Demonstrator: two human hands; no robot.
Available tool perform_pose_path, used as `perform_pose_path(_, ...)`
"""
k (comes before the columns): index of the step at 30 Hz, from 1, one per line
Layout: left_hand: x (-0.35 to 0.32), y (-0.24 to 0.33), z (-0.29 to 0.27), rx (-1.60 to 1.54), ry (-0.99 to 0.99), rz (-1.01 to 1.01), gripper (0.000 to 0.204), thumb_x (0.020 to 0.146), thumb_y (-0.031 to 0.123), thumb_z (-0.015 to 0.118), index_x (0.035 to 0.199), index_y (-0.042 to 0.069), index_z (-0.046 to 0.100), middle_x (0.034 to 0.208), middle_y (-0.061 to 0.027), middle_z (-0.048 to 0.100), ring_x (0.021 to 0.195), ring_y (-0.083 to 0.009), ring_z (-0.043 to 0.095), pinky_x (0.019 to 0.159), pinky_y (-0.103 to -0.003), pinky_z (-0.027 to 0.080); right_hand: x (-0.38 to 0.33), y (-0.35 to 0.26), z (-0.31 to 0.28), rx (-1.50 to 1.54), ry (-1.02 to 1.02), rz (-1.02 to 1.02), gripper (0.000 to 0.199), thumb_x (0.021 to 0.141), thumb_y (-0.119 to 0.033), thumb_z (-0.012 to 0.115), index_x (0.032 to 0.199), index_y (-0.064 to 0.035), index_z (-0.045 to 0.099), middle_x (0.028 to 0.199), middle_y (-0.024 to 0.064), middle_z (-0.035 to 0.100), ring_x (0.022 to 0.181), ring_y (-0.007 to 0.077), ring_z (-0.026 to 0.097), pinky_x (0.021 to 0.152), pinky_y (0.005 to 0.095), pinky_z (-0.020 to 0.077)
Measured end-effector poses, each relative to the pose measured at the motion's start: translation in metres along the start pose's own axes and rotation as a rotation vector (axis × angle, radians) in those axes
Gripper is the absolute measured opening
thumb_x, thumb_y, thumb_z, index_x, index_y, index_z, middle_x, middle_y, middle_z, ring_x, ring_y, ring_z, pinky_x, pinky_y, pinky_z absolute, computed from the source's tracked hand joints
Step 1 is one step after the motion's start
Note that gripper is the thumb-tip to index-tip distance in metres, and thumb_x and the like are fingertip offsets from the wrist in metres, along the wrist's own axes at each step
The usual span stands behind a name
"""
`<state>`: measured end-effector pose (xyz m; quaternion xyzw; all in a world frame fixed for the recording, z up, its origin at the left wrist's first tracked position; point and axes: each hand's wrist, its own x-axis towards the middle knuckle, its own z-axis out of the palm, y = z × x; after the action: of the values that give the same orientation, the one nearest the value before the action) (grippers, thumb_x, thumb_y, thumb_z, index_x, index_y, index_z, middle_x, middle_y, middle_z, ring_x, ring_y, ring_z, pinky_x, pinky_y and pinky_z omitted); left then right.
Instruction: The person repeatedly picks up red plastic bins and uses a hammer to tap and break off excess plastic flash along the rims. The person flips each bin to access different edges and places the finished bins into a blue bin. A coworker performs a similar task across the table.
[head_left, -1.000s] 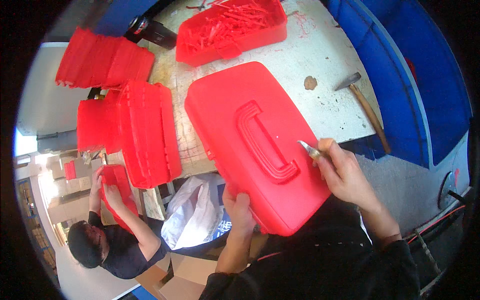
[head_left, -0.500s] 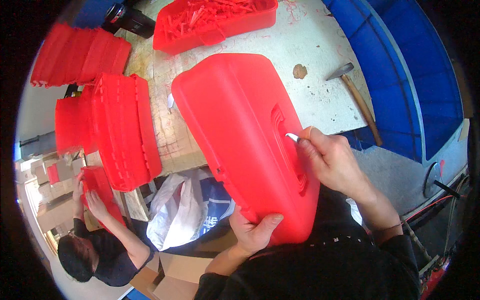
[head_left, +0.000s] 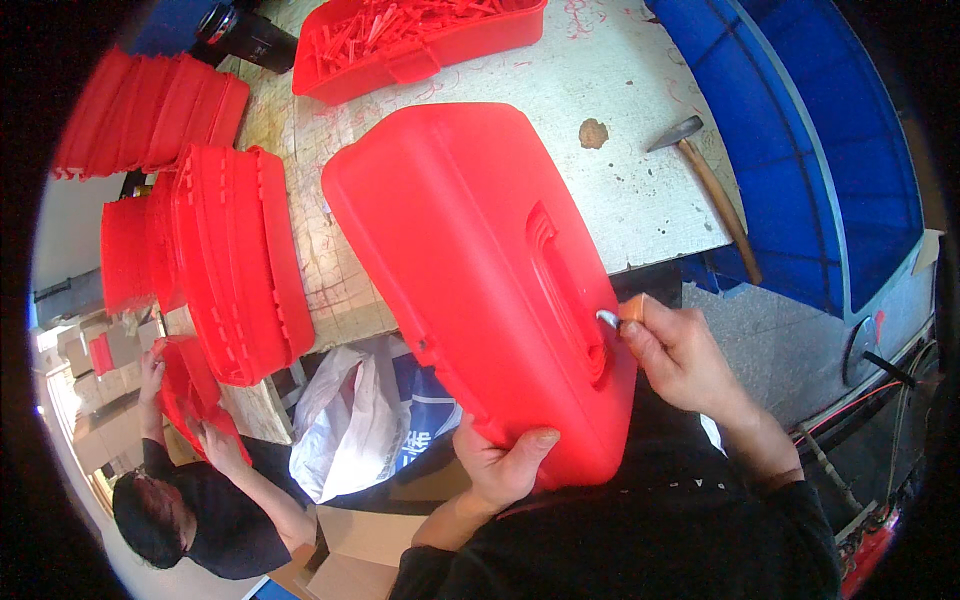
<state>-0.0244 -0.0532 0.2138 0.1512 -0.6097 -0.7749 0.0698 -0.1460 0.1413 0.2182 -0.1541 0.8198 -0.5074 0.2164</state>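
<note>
A large red plastic box shell (head_left: 450,250) with a recessed grip leans between the table edge and my body, smooth side up. My left hand (head_left: 503,462) grips its near lower edge, thumb on top and fingers hidden underneath. In my right hand (head_left: 680,352), a small knife (head_left: 632,308) with an orange-brown handle is held in a closed grip. Its short, curved shiny blade is at the shell's right side, close to the near end of the recess. Whether the blade touches the plastic is hard to see.
Stacked red shells (head_left: 235,260) stand at the left, with more shells (head_left: 150,112) behind. A red bin of plastic strips (head_left: 420,62), a black bottle (head_left: 245,38) and a hammer (head_left: 712,190) lie on the worktable (head_left: 520,90). A blue crate (head_left: 790,150) is right; a co-worker (head_left: 215,500) handles a shell left.
My right hand and the knife have moved nearer along the shell's right side, from the recess's middle toward its near end. The shell has shifted slightly left. The co-worker's hands have moved apart.
</note>
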Motion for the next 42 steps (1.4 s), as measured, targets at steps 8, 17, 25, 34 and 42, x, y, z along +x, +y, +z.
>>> perform_pose_path(8,-0.005,-0.003,0.0,-0.013,0.04,-0.022,0.063,0.08,0.019,0.084,0.128,-0.004,0.051,0.119,-0.0091,0.065,0.104,-0.0175,0.061,0.093,-0.033,0.048,0.031,0.007,0.009,-0.129,0.094,-0.125,0.01,0.097,-0.011,0.057,0.09,-0.0023,0.057,0.066,0.02,0.06,0.061,0.0383,0.064,0.053,0.0434,0.0488)
perform_pose_path(17,-0.01,-0.008,-0.007,0.015,0.026,-0.055,0.067,0.08,0.023,0.084,0.13,-0.004,0.049,0.119,-0.0093,0.065,0.107,-0.0179,0.061,0.095,-0.034,0.047,0.004,0.006,0.01,-0.12,0.024,-0.063,0.006,0.094,-0.009,0.059,0.093,-0.0028,0.058,0.069,0.0193,0.06,0.065,0.0384,0.065,0.055,0.0434,0.0501)
perform_pose_path(25,0.011,0.023,-0.005,0.134,-0.129,0.091,0.054,0.078,0.01,0.084,0.123,-0.004,0.058,0.115,-0.008,0.067,0.103,-0.015,0.062,0.091,-0.031,0.049,-0.009,0.008,-0.011,0.003,0.006,-0.049,0.008,0.098,-0.011,0.055,0.102,-0.0032,0.057,0.068,0.0115,0.057,0.062,0.0252,0.064,0.059,0.035,0.0486)
perform_pose_path(34,0.024,0.176,-0.081,0.471,0.378,0.757,0.058,0.076,0.007,0.085,0.124,-0.006,0.056,0.114,-0.0119,0.067,0.099,-0.0202,0.066,0.088,-0.033,0.053,0.117,0.025,0.001,-0.811,0.497,-0.494,0.03,0.087,-0.007,0.067,0.115,-0.0023,0.057,0.1,0.0189,0.061,0.087,0.0387,0.064,0.074,0.047,0.0526)
perform_pose_path(42,0.033,0.148,-0.076,0.109,0.356,0.654,0.091,0.073,0.042,0.088,0.135,-0.008,0.044,0.128,-0.0161,0.061,0.114,-0.024,0.062,0.098,-0.038,0.049,0.084,-0.123,0.016,0.064,0.152,-0.785,0.028,0.085,-0.027,0.074,0.088,-0.0039,0.06,0.077,0.0128,0.063,0.065,0.0286,0.065,0.058,0.0373,0.0519)
